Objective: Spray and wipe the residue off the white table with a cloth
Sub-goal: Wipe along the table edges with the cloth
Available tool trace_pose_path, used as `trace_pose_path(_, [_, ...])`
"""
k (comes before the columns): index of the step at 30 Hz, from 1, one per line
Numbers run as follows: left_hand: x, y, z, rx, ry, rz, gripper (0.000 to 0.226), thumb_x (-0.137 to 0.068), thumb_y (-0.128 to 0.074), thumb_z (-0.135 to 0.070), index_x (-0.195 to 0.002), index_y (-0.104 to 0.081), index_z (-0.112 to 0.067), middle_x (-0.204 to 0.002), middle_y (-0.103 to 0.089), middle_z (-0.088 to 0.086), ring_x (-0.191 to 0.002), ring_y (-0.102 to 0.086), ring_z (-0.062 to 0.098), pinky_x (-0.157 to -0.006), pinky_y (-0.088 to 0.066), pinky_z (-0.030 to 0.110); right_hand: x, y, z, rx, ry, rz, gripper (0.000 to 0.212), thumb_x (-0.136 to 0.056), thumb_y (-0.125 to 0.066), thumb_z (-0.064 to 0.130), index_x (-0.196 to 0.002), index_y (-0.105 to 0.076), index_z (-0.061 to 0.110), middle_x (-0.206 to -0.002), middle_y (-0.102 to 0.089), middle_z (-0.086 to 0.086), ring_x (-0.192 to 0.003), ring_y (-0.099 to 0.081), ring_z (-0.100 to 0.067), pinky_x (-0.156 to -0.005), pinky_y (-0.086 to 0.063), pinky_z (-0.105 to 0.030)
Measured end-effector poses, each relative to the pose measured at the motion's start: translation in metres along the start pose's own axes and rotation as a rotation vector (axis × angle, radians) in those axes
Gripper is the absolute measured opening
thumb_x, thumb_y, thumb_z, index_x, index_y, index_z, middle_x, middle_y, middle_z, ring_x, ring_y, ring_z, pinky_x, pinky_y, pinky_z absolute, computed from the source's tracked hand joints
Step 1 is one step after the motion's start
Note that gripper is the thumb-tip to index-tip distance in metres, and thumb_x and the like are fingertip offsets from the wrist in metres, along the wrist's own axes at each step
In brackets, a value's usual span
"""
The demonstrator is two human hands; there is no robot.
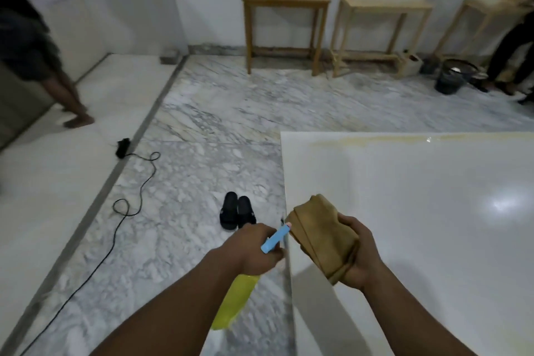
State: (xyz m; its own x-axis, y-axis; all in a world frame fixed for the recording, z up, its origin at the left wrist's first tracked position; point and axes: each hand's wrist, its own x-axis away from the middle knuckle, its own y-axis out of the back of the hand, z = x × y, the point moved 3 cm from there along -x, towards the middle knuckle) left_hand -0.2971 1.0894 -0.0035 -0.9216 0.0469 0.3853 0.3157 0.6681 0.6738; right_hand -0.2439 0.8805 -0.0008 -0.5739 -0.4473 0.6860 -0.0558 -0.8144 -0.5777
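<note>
Left hand (257,248) grips the yellow spray bottle (234,300), right hand (358,254) clutches the folded brown cloth (320,231); spraying seems next, nozzle aimed beyond the fingertips at the white table's (419,196) far-edge residue (375,140)

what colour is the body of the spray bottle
Yellow, with a light blue spray head; the spray bottle is held in the left hand. Shows in the head view.
</note>
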Motion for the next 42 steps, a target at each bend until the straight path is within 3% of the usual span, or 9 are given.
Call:
trace_pose_path(4, [0.012, -0.001, -0.035, 0.045, 0.11, -0.153, 0.034, -0.095, -0.064, -0.035, -0.086, -0.061, -0.003, -0.078, -0.067, 0.016, -0.07, -0.065, 0.03, -0.072, -0.054, 0.043, -0.009, -0.004, 0.034, 0.181, -0.073, 0.122, 0.055, -0.089, -0.052, 0.038, -0.119, -0.068, -0.005, -0.123, -0.066, -0.027, -0.104, -0.066, -0.04, -0.109, -0.042, -0.047])
trace_pose_path(9, [0.029, -0.016, -0.075, 0.085, 0.177, -0.277, 0.033, -0.094, -0.067, -0.037, -0.07, -0.051, -0.021, -0.063, -0.055, -0.008, -0.066, -0.063, 0.021, -0.076, -0.057, 0.044, -0.007, -0.011, 0.061, 0.332, -0.098, 0.238, 0.058, -0.091, -0.051, 0.04, -0.126, -0.062, -0.004, -0.121, -0.066, -0.028, -0.105, -0.065, -0.04, -0.091, -0.054, -0.046])
trace_pose_path(13, [0.053, -0.028, -0.097, 0.129, 0.229, -0.371, 0.035, -0.091, -0.069, -0.04, -0.065, -0.049, -0.028, -0.06, -0.054, -0.009, -0.066, -0.066, 0.022, -0.075, -0.06, 0.047, 0.001, -0.021, 0.059, 0.408, -0.181, 0.374, 0.06, -0.094, -0.043, 0.044, -0.126, -0.065, -0.002, -0.121, -0.066, -0.025, -0.104, -0.066, -0.036, -0.096, -0.052, -0.045])
trace_pose_path(16, [0.074, -0.034, -0.108, 0.134, 0.268, -0.428, 0.034, -0.09, -0.068, -0.043, -0.066, -0.049, -0.03, -0.063, -0.055, -0.01, -0.067, -0.068, 0.023, -0.075, -0.061, 0.047, 0.008, -0.024, 0.052, 0.445, -0.219, 0.404, 0.057, -0.092, -0.048, 0.045, -0.116, -0.071, -0.002, -0.111, -0.07, -0.024, -0.093, -0.07, -0.035, -0.085, -0.058, -0.041])
trace_pose_path(21, [0.125, -0.057, -0.122, 0.131, 0.338, -0.508, 0.035, -0.088, -0.067, -0.045, -0.064, -0.047, -0.031, -0.063, -0.055, -0.009, -0.069, -0.07, 0.023, -0.075, -0.061, 0.049, 0.038, -0.015, 0.024, 0.521, -0.263, 0.421, 0.058, -0.084, -0.061, 0.046, -0.121, -0.069, 0.001, -0.12, -0.068, -0.024, -0.103, -0.066, -0.038, -0.11, -0.041, -0.047])
trace_pose_path(24, [0.157, -0.079, -0.131, 0.128, 0.38, -0.549, 0.036, -0.089, -0.066, -0.044, -0.063, -0.046, -0.029, -0.059, -0.053, -0.009, -0.062, -0.065, 0.021, -0.073, -0.059, 0.051, 0.06, -0.001, 0.005, 0.548, -0.301, 0.431, 0.062, -0.08, -0.068, 0.047, -0.125, -0.067, 0.005, -0.131, -0.063, -0.023, -0.115, -0.06, -0.04, -0.114, -0.036, -0.051])
trace_pose_path(29, [0.196, -0.127, -0.149, 0.189, 0.454, -0.564, 0.036, -0.088, -0.066, -0.044, -0.065, -0.047, -0.026, -0.061, -0.053, -0.008, -0.072, -0.069, 0.031, -0.074, -0.06, 0.053, 0.091, 0.031, -0.019, 0.551, -0.371, 0.449, 0.057, -0.082, -0.065, 0.045, -0.121, -0.07, 0.004, -0.124, -0.066, -0.024, -0.11, -0.062, -0.04, -0.111, -0.04, -0.05])
trace_pose_path(37, [0.202, -0.172, -0.178, 0.218, 0.545, -0.6, 0.038, -0.09, -0.067, -0.043, -0.063, -0.047, -0.026, -0.063, -0.055, -0.007, -0.073, -0.07, 0.029, -0.076, -0.059, 0.052, 0.109, 0.061, -0.014, 0.631, -0.461, 0.494, 0.059, -0.081, -0.067, 0.044, -0.122, -0.069, 0.002, -0.127, -0.065, -0.023, -0.113, -0.061, -0.039, -0.108, -0.044, -0.049])
trace_pose_path(42, [0.181, -0.182, -0.19, 0.257, 0.602, -0.638, 0.037, -0.091, -0.067, -0.043, -0.063, -0.048, -0.027, -0.065, -0.057, -0.005, -0.074, -0.071, 0.028, -0.077, -0.059, 0.05, 0.097, 0.059, 0.007, 0.691, -0.505, 0.508, 0.057, -0.082, -0.066, 0.043, -0.12, -0.07, 0.002, -0.122, -0.067, -0.023, -0.104, -0.065, -0.037, -0.099, -0.051, -0.046])
